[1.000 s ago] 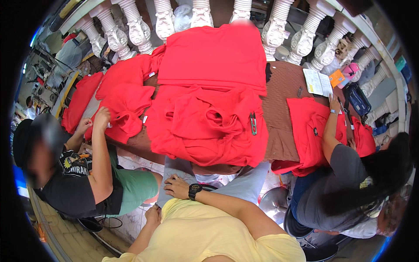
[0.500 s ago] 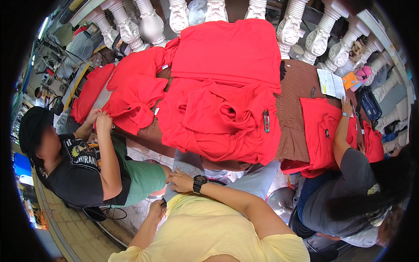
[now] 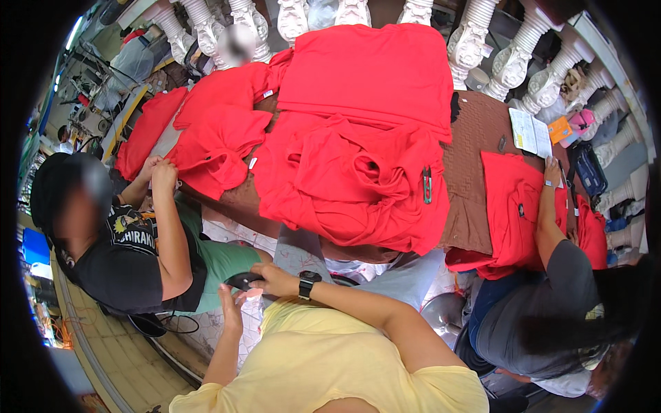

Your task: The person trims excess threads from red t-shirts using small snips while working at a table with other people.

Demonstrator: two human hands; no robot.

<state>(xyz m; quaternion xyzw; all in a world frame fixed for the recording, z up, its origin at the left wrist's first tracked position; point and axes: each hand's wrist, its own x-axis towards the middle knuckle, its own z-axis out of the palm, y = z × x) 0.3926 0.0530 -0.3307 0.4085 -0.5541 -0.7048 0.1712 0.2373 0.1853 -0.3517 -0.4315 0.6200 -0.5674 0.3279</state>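
Black rounded object (image 3: 242, 281) | right fingers (image 3: 261, 272) pinching its right end | left fingers (image 3: 226, 296) just below, spread, contact unclear

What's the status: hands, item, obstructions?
Right hand holding black object. Left hand open beside it. Co-worker's green-clad leg close by. Snips on red garments ahead.

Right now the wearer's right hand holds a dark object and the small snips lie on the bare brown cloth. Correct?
Not quite: the small snips lie on the crumpled red garments, not on the brown cloth, as the head view shows. The right hand does hold a dark object.
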